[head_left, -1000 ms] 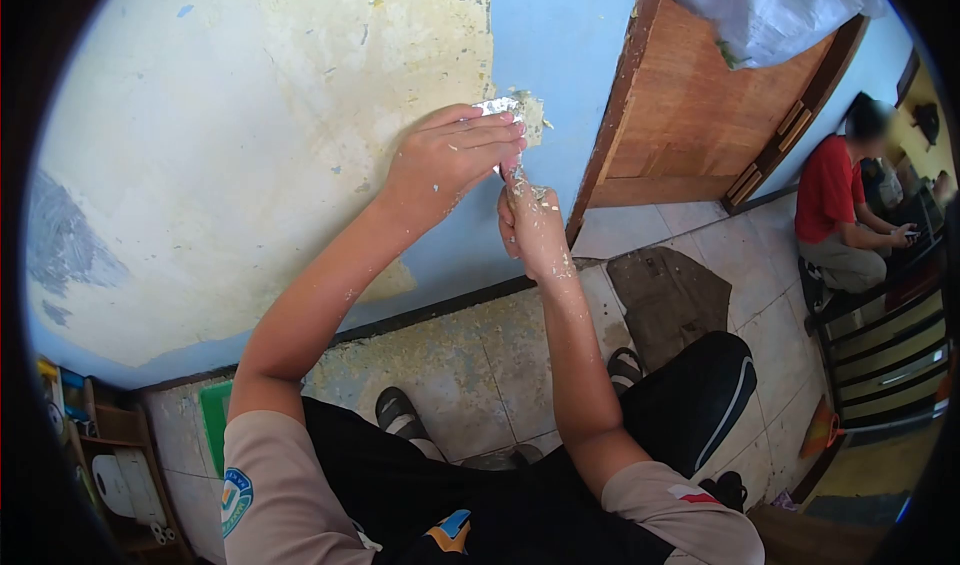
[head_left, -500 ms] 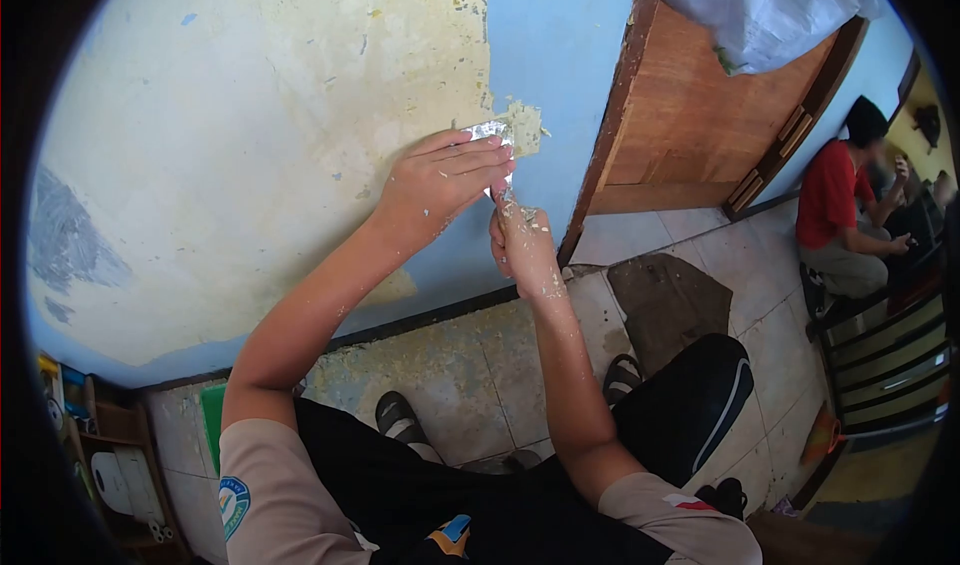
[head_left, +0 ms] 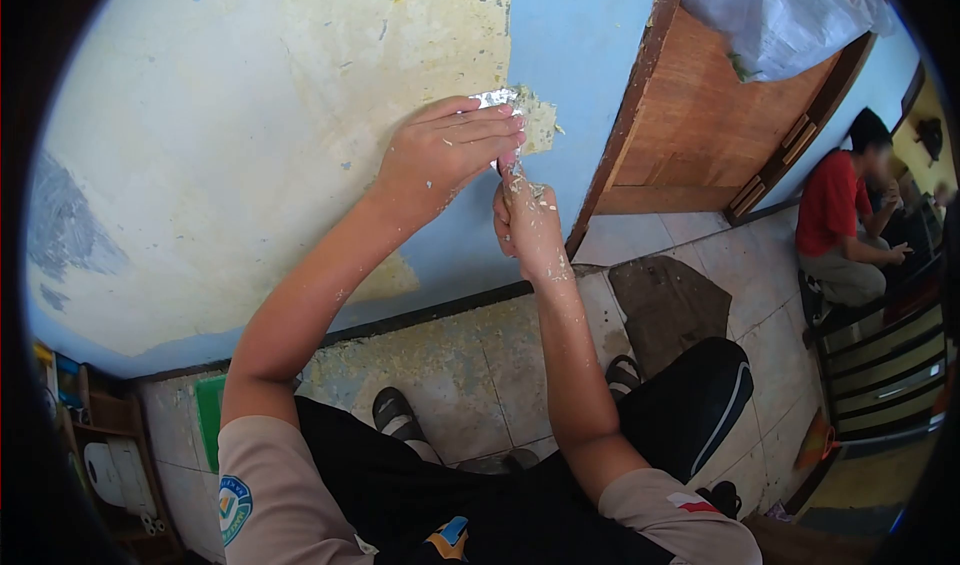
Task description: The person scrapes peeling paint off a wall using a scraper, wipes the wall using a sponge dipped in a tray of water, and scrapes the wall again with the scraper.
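Observation:
A paint scraper with a shiny metal blade (head_left: 492, 98) lies against the wall (head_left: 270, 95), at the border between bared cream plaster and blue paint. My right hand (head_left: 532, 220) is wrapped round its handle from below, with paint flakes stuck to the skin. Fingers straight and flat, my left hand (head_left: 440, 155) rests over the blade and covers most of it. Beside the blade's right edge is a small patch (head_left: 540, 125) scraped bare, with crumbs of paint on it.
Right of the wall stands a wooden door (head_left: 690, 125) with a plastic bag (head_left: 790, 20) above. A person in a red shirt (head_left: 835, 200) sits at far right, behind a slatted bench (head_left: 885, 375). A brown cloth (head_left: 670, 305) and paint debris lie on the tiles; a shelf (head_left: 105, 410) stands lower left.
Both hands and the scraper have moved a little up the wall, the blade working along the paint's edge. The view has shifted slightly.

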Available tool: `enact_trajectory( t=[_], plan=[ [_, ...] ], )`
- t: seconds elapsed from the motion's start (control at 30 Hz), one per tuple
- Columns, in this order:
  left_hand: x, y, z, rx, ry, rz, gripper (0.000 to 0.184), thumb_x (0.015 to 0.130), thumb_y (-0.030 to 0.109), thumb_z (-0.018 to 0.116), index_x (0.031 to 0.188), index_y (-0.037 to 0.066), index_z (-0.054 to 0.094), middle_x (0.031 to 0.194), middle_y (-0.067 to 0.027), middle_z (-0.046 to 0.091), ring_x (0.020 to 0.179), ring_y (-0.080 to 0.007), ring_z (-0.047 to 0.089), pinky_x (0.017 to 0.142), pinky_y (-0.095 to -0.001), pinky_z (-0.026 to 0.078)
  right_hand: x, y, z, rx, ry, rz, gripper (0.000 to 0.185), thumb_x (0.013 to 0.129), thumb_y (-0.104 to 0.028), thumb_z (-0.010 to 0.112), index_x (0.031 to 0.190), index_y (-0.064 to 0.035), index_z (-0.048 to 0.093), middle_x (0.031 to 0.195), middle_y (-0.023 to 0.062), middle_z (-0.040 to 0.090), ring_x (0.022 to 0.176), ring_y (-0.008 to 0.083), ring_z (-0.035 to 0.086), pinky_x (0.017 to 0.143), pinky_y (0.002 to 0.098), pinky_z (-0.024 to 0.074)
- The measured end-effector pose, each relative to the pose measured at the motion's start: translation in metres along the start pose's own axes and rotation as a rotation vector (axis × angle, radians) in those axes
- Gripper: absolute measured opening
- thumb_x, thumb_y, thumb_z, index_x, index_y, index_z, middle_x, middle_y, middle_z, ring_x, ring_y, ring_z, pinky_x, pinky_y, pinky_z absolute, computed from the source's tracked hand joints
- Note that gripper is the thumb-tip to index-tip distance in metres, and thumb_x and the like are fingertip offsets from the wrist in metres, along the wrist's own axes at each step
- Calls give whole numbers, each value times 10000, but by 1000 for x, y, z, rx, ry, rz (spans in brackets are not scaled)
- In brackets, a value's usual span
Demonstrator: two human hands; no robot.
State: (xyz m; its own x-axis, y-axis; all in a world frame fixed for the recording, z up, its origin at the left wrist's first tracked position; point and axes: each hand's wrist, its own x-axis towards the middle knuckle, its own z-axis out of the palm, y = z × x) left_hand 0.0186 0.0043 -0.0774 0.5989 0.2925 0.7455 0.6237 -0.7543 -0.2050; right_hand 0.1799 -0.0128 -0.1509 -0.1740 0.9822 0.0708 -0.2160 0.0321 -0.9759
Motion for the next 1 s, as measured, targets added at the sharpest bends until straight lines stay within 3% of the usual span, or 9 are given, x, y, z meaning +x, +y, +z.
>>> enact_trajectory(
  t=[0.23,0.3,0.5,0.7,1.0],
  plan=[
    [-12,4,4,-36,-42,-18,277,826,80,742,1100,109,767,1229,-18,750,1219,-190,677,1034,-385,529,-8,7,5,-48,39,73,622,1078,-515,486,604,-123,390,495,-15,349,392,91,288,367,270,193],
    [-5,-1,-2,33,-29,5,292,824,86,751,1114,122,771,1233,-13,749,1216,-179,677,1038,-371,530,-2,0,6,-21,30,-22,627,1070,-528,493,599,-128,386,492,-14,350,400,89,294,369,268,191],
    [-20,6,7,-57,-66,-22,315,811,74,760,1123,115,767,1239,-10,747,1227,-180,671,1044,-369,528,-16,12,6,-79,98,86,629,1057,-550,508,602,-132,392,491,-21,337,407,86,286,373,266,180],
    [0,-5,-8,3,-18,-8,319,817,87,766,1133,123,771,1228,-13,751,1209,-180,680,1031,-367,532,-3,-15,8,-28,0,14,643,1049,-582,504,598,-144,373,486,-26,316,392,91,258,376,265,170],
    [-14,-3,3,-29,5,17,301,816,91,737,1114,116,777,1220,-19,750,1212,-171,670,1070,-355,512,-6,0,11,-54,55,21,684,1035,-631,503,579,-142,355,472,-26,300,383,92,256,374,267,164]
  ],
)
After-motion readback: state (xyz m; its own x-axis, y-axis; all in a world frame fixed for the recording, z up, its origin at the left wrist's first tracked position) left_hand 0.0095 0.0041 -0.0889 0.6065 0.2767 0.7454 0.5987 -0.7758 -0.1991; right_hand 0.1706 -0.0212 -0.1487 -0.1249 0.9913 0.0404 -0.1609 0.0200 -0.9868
